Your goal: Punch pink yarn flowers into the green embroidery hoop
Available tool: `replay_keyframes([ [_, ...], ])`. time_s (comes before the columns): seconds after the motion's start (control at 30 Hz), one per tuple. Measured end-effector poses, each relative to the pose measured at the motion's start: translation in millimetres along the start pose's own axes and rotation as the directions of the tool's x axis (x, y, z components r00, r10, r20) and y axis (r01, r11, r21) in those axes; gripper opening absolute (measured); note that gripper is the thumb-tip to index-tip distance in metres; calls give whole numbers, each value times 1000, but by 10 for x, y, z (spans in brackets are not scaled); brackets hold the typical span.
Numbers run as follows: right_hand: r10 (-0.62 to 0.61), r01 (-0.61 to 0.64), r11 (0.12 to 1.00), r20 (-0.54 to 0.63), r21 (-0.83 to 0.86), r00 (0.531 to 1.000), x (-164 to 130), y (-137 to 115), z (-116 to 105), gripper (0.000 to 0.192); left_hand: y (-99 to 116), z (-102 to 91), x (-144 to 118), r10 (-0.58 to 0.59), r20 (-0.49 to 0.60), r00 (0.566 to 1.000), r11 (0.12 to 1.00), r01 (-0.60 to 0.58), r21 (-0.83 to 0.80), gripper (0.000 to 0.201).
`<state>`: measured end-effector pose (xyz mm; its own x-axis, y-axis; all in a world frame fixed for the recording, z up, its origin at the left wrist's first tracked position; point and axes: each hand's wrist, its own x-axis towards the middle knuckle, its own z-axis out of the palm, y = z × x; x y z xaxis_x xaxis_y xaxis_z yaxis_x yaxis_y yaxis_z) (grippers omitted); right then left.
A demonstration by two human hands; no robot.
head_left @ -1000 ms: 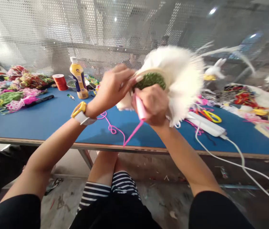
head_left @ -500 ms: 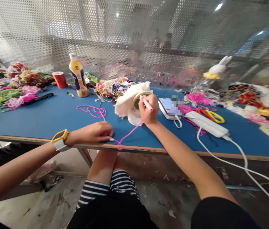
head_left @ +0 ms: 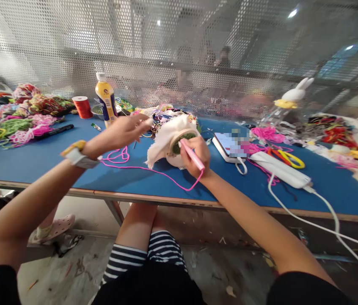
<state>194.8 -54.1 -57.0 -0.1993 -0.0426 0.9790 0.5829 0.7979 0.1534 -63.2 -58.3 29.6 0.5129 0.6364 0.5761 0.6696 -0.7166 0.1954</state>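
Note:
My right hand [head_left: 198, 154] grips a pink punch needle [head_left: 192, 155], its tip set against the green stitched patch in a small embroidery hoop [head_left: 183, 141]. White cloth [head_left: 163, 137] hangs around the hoop, which rests on the blue table [head_left: 55, 156]. Pink yarn [head_left: 141, 168] runs from the needle's back end across the table to a loose loop at the left. My left hand [head_left: 125, 131], with a yellow watch on the wrist, hovers left of the cloth, fingers loosely out, holding nothing that I can see.
A yellow glue bottle [head_left: 105, 100] and a red thread spool [head_left: 82, 106] stand at the back left beside heaps of coloured yarn [head_left: 17, 123]. A phone [head_left: 231, 146], a white power strip [head_left: 280, 169] with its cable, and yellow-handled scissors [head_left: 288, 157] lie to the right. Perforated metal screen behind.
The hoop went from raised in both hands down onto the table. My left hand dropped to the yarn at the front edge, then rose toward the cloth; the yarn now lies across the table.

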Motion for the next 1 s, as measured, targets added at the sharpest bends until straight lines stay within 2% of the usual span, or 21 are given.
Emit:
replay_keyframes([
  [0.03,-39,38,999,30,29,999,3,-60,-12,15,145,135,94,27,107,994,999,-23,-38,45],
  [0.1,-67,60,995,87,79,994,6,-157,-25,18,314,345,207,76,124,989,997,-73,-26,38],
  [0.17,-46,29,992,146,121,988,11,-212,-11,17,315,455,238,153,106,983,988,-149,-41,33],
  [0.23,-11,-26,985,208,171,978,27,-226,38,14,199,478,225,189,98,977,981,-183,-72,32],
  [0.33,27,-105,964,306,243,952,77,-205,167,15,-40,432,178,98,169,981,990,-78,-119,35],
  [0.43,-1,-119,950,387,287,922,131,-206,296,16,-241,396,90,-13,265,964,983,61,-175,37],
  [0.53,7,-138,946,406,294,914,147,-265,349,18,-364,427,-50,-36,302,953,945,131,-301,34],
  [0.63,52,-193,927,402,321,914,123,-336,319,19,-399,500,-186,-68,290,955,888,191,-418,31],
  [0.7,88,-243,903,402,355,911,98,-362,280,19,-384,542,-243,-92,271,958,876,208,-436,31],
  [0.87,240,-419,816,426,398,872,29,-370,211,20,-329,569,-282,-70,219,973,880,164,-446,36],
  [1.0,304,-500,736,437,456,847,-16,-371,187,18,-315,559,-298,-74,237,969,861,182,-475,35],
])
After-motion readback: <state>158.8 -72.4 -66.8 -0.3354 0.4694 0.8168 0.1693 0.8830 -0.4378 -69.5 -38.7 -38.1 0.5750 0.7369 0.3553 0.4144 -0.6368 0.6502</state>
